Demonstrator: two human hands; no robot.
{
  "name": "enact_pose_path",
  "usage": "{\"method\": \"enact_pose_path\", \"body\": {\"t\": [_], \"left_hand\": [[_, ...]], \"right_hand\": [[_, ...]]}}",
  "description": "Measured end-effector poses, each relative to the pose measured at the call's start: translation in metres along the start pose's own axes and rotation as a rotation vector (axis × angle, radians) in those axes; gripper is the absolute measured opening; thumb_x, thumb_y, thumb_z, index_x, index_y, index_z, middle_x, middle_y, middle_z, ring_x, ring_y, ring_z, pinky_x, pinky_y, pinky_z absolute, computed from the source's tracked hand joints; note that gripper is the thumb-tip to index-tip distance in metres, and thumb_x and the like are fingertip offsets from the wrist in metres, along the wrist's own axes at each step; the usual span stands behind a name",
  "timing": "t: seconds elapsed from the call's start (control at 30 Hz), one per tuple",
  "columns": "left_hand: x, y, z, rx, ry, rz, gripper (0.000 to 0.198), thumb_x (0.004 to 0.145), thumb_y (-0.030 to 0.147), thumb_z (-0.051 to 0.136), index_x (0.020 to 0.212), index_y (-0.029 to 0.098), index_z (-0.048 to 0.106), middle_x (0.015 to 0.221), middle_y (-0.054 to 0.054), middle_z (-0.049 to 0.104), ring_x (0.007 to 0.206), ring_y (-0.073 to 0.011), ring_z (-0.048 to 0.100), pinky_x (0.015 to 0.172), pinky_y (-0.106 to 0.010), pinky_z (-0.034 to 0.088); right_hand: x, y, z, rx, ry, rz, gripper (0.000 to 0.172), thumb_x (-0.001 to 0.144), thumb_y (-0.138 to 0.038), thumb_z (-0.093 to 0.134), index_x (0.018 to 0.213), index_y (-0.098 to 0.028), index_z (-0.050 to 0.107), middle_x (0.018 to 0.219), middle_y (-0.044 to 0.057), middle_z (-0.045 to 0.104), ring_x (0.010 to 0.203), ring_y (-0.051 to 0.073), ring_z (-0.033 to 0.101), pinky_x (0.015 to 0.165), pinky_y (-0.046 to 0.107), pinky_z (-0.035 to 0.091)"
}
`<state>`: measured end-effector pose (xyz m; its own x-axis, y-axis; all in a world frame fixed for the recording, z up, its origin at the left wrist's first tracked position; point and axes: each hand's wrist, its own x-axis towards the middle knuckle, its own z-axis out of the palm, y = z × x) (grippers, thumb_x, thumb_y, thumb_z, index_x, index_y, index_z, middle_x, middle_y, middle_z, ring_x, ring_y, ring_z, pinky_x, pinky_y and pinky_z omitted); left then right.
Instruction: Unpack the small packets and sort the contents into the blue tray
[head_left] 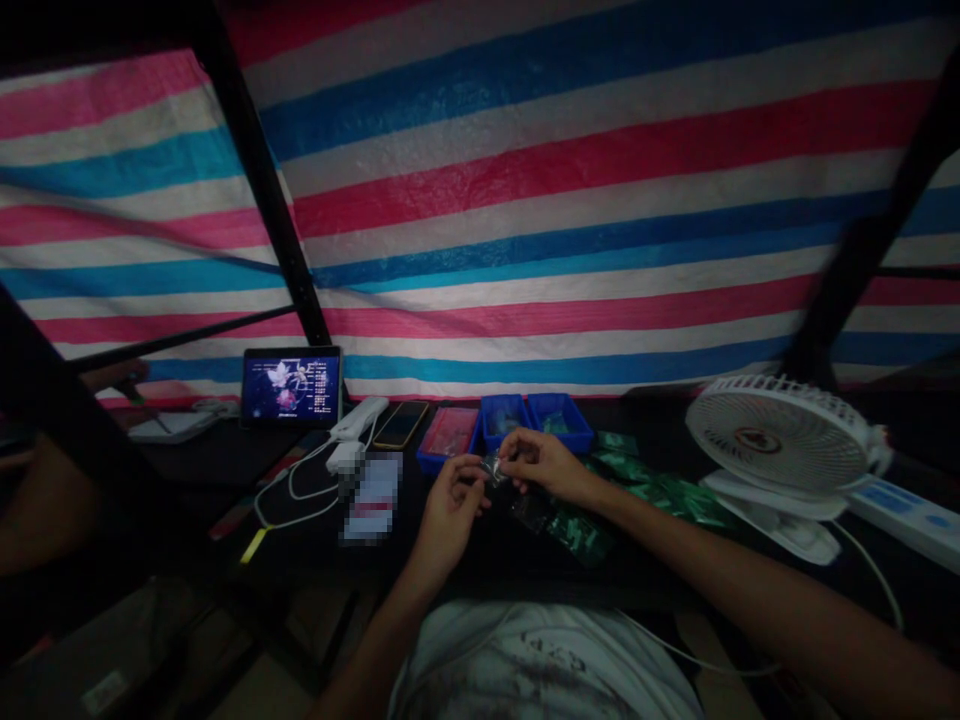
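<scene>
white t-shirt (540, 670), foreground. left hand (450, 515), right hand (544, 465): fingertips pinching small foil packet (492, 469) between them. green packets (660, 497) piled at right; two blue trays (536, 420) beyond, contents too dim to tell.

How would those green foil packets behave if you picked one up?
The green foil packets probably feel light and floppy, lying flat and creased. Their shiny surface suggests they may slide where they overlap near the right hand.
</scene>
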<state>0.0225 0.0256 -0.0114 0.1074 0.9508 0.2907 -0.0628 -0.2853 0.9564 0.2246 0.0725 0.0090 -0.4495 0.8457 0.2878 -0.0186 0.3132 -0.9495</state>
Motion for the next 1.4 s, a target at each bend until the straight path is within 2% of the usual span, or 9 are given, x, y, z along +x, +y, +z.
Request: {"method": "enact_pose_path", "body": {"t": [0.17,0.37,0.67,0.8,0.9,1.0,1.2,1.3,1.4], "left_hand": [[0.0,-0.002,0.0,0.004,-0.023,-0.002,0.037,0.088,0.035,0.067,0.119,0.02,0.054,0.099,-0.003,0.064,0.066,-0.0112,0.064,0.059,-0.022,0.047],[-0.001,0.001,0.002,0.0,-0.059,-0.017,0.036,0.088,0.039,0.067,0.115,0.016,0.06,0.075,0.001,0.062,0.064,-0.0129,0.061,0.06,-0.023,0.046],[-0.001,0.004,0.001,0.013,-0.024,-0.023,0.03,0.088,0.039,0.067,0.106,0.016,0.067,0.086,-0.006,0.071,0.075,-0.0167,0.067,0.064,-0.024,0.048],[0.0,0.002,-0.001,0.025,0.005,-0.019,0.031,0.088,0.04,0.066,0.108,0.016,0.069,0.092,-0.009,0.074,0.078,-0.0182,0.068,0.065,-0.026,0.05],[0.001,0.001,-0.002,0.048,0.01,-0.015,0.032,0.09,0.042,0.064,0.107,0.015,0.072,0.097,-0.011,0.075,0.078,-0.0187,0.068,0.063,-0.025,0.049],[0.0,0.002,-0.002,0.052,0.013,-0.016,0.034,0.09,0.043,0.064,0.107,0.015,0.073,0.099,-0.012,0.076,0.079,-0.0189,0.068,0.062,-0.025,0.049],[-0.001,0.006,0.0,0.038,0.03,-0.025,0.034,0.087,0.043,0.068,0.108,0.016,0.074,0.103,-0.011,0.076,0.081,-0.0196,0.069,0.062,-0.025,0.05],[-0.001,0.008,0.0,0.036,0.039,-0.021,0.036,0.085,0.044,0.071,0.108,0.016,0.075,0.098,-0.01,0.076,0.08,-0.02,0.07,0.062,-0.025,0.05],[-0.001,0.009,0.001,0.031,0.048,-0.017,0.037,0.083,0.044,0.072,0.107,0.016,0.075,0.092,-0.01,0.076,0.078,-0.0201,0.07,0.06,-0.025,0.05]], "right_hand": [[0.0,0.003,0.002,0.1,-0.031,0.008,0.057,0.075,-0.035,0.085,0.12,-0.024,0.052,0.093,-0.003,0.061,0.066,0.016,0.073,0.056,0.027,0.06],[-0.003,0.001,0.003,0.021,-0.066,-0.009,0.031,0.082,-0.039,0.079,0.099,-0.018,0.062,0.09,0.001,0.063,0.077,0.017,0.07,0.061,0.026,0.057],[-0.005,-0.002,-0.003,-0.374,-0.016,-0.206,0.025,0.09,-0.041,0.072,0.101,-0.02,0.077,0.09,0.004,0.065,0.086,0.019,0.06,0.082,0.033,0.048],[-0.004,-0.003,0.0,-0.246,-0.042,-0.116,0.03,0.095,-0.045,0.063,0.109,-0.02,0.074,0.099,0.006,0.07,0.082,0.019,0.062,0.071,0.03,0.05],[-0.004,-0.005,0.003,-0.167,-0.044,-0.114,0.029,0.097,-0.043,0.059,0.106,-0.019,0.073,0.102,0.006,0.071,0.088,0.02,0.064,0.073,0.029,0.052],[-0.003,-0.006,0.003,-0.172,-0.029,-0.119,0.024,0.096,-0.034,0.057,0.104,-0.019,0.074,0.101,0.005,0.072,0.089,0.02,0.064,0.077,0.03,0.051],[-0.001,-0.003,-0.003,-0.245,0.02,-0.068,0.029,0.087,-0.02,0.052,0.101,-0.019,0.077,0.099,0.004,0.074,0.083,0.019,0.063,0.071,0.029,0.046],[-0.002,-0.003,-0.003,-0.269,0.046,-0.057,0.027,0.09,-0.024,0.053,0.101,-0.02,0.077,0.096,0.003,0.075,0.078,0.018,0.062,0.069,0.028,0.046],[-0.002,-0.003,-0.003,-0.246,0.037,-0.09,0.024,0.094,-0.034,0.059,0.102,-0.019,0.076,0.097,0.004,0.074,0.085,0.019,0.064,0.077,0.031,0.048]]}}
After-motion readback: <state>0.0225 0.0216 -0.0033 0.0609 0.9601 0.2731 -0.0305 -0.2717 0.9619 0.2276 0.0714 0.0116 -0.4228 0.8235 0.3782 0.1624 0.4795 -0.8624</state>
